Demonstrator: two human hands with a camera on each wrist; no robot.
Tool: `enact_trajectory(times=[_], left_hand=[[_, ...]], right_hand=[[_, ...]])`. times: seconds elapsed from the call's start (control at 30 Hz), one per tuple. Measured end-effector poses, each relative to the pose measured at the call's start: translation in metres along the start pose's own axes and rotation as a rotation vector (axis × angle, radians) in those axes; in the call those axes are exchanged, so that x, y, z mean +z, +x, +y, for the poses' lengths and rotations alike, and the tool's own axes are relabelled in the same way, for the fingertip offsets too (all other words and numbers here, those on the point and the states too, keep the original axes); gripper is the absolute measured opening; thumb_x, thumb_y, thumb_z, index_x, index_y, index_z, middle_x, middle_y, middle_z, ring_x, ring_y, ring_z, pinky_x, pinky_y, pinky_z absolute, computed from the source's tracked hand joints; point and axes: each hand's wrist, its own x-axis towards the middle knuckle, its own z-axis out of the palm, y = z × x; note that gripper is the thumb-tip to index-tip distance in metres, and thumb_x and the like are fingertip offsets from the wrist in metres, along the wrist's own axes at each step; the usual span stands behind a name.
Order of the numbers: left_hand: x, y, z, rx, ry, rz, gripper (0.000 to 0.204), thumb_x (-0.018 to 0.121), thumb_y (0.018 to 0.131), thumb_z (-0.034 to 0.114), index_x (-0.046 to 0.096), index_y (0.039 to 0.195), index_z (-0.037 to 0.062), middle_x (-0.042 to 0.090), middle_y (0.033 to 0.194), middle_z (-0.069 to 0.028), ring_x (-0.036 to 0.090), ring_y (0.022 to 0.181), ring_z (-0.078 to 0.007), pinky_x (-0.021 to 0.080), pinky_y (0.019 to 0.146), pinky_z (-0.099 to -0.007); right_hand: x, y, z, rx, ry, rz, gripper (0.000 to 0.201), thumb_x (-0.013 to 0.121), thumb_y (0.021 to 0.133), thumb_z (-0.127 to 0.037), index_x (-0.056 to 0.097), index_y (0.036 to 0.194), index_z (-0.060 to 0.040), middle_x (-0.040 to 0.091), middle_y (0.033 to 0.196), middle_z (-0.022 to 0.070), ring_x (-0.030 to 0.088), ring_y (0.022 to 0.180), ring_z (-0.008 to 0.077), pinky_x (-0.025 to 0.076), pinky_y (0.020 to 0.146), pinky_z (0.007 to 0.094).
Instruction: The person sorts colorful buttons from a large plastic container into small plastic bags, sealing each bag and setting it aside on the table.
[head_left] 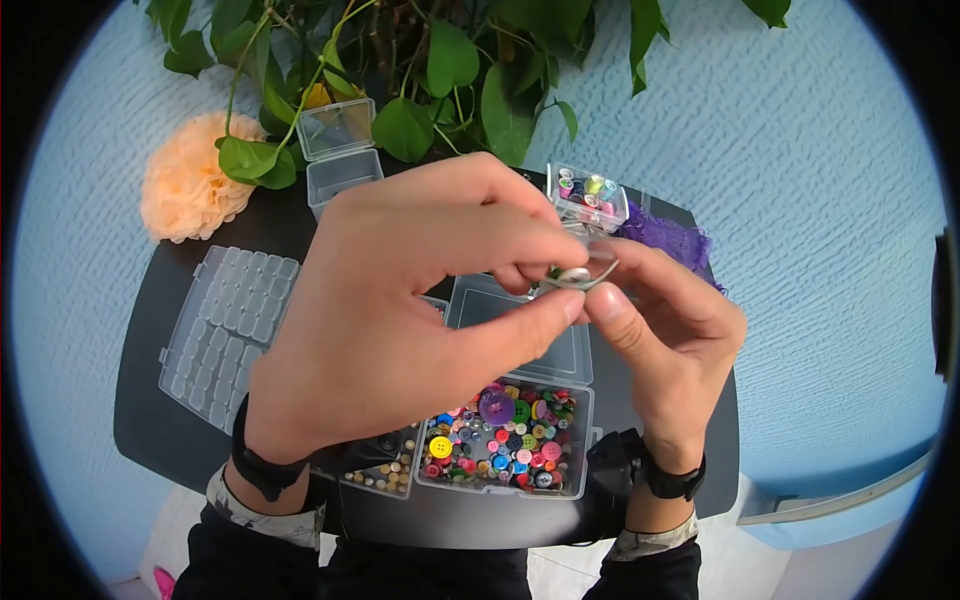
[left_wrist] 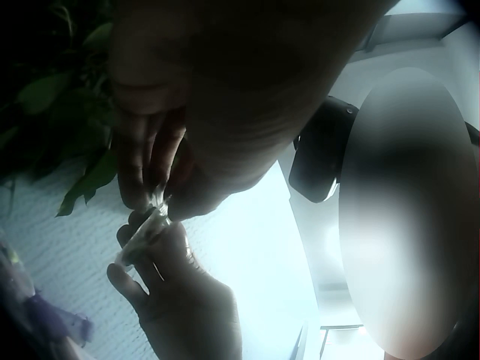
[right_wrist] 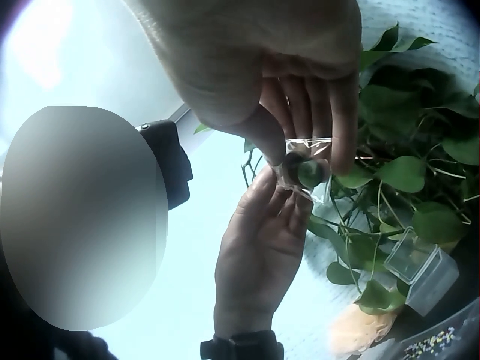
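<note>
Both hands are raised above the dark table, meeting at a small clear packet (right_wrist: 324,187) with dark and green round pieces inside. The left hand (head_left: 385,310) pinches one edge of it between thumb and fingers. On the other side, the right hand (head_left: 680,335) holds it with thumb and fingertips. In the right wrist view the packet lies between the right hand (right_wrist: 277,67) above and the left hand (right_wrist: 262,247) below. Below the hands stands an open clear box of colourful buttons (head_left: 497,408).
A lidded case with many compartments (head_left: 225,340) lies at left. Behind are an open empty box (head_left: 335,175), a box of thread spools (head_left: 588,195), purple mesh (head_left: 665,240), a peach paper flower (head_left: 200,178) and overhanging leaves (head_left: 452,58).
</note>
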Motion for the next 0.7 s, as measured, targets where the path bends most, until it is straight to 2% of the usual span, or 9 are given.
enact_trajectory(times=[0.03, 0.13, 0.3, 0.43, 0.63, 0.7], left_hand=[[-0.001, 0.0, 0.0, 0.051, 0.063, -0.028, 0.017, 0.075, 0.075, -0.006, 0.074, 0.091, 0.0005, 0.066, 0.093, -0.0092, 0.064, 0.077, -0.0136, 0.05, 0.068, -0.0255], [-0.003, -0.002, 0.0, 0.026, 0.047, -0.064, 0.016, 0.075, 0.075, -0.005, 0.074, 0.091, 0.0008, 0.066, 0.093, -0.0089, 0.064, 0.076, -0.0139, 0.05, 0.067, -0.0257], [-0.003, -0.002, 0.0, 0.02, 0.102, -0.061, 0.012, 0.075, 0.077, -0.003, 0.073, 0.088, 0.0002, 0.065, 0.092, -0.0082, 0.064, 0.076, -0.0147, 0.05, 0.067, -0.0256], [-0.003, -0.002, 0.001, 0.044, 0.126, -0.051, 0.01, 0.075, 0.077, -0.003, 0.073, 0.087, -0.0001, 0.067, 0.092, -0.0085, 0.066, 0.076, -0.0155, 0.051, 0.067, -0.025], [0.001, -0.001, 0.003, 0.067, 0.113, 0.019, 0.012, 0.076, 0.073, -0.006, 0.073, 0.082, -0.0002, 0.07, 0.086, -0.0097, 0.068, 0.072, -0.0156, 0.052, 0.063, -0.024], [0.003, -0.001, 0.003, 0.072, 0.103, 0.031, 0.011, 0.076, 0.072, -0.006, 0.073, 0.081, -0.0001, 0.071, 0.086, -0.0096, 0.068, 0.071, -0.0153, 0.052, 0.062, -0.024]], right_hand=[[0.0, 0.0, 0.0, 0.0, 0.0, 0.002, 0.032, 0.073, 0.085, 0.004, 0.066, 0.116, 0.0079, 0.07, 0.102, 0.0168, 0.068, 0.092, 0.0177, 0.059, 0.078, 0.0274], [0.003, -0.001, -0.002, -0.017, -0.005, -0.004, 0.029, 0.072, 0.086, 0.004, 0.066, 0.114, 0.0085, 0.07, 0.102, 0.0171, 0.068, 0.091, 0.0176, 0.059, 0.078, 0.0272], [0.01, -0.002, -0.001, 0.08, 0.124, 0.023, 0.023, 0.071, 0.088, 0.003, 0.069, 0.11, 0.0084, 0.071, 0.101, 0.017, 0.068, 0.087, 0.017, 0.059, 0.073, 0.0255], [0.009, -0.001, -0.002, 0.104, 0.063, 0.033, 0.02, 0.072, 0.088, 0.002, 0.07, 0.107, 0.0085, 0.071, 0.1, 0.0167, 0.068, 0.084, 0.0163, 0.058, 0.07, 0.0245], [0.005, -0.001, -0.003, 0.062, 0.029, -0.001, 0.017, 0.072, 0.087, 0.002, 0.071, 0.102, 0.0087, 0.071, 0.096, 0.0161, 0.068, 0.079, 0.0145, 0.057, 0.066, 0.0226], [0.003, -0.001, -0.001, -0.01, 0.001, -0.012, 0.015, 0.072, 0.087, 0.003, 0.071, 0.1, 0.0089, 0.071, 0.095, 0.0155, 0.068, 0.077, 0.0139, 0.056, 0.066, 0.022]])
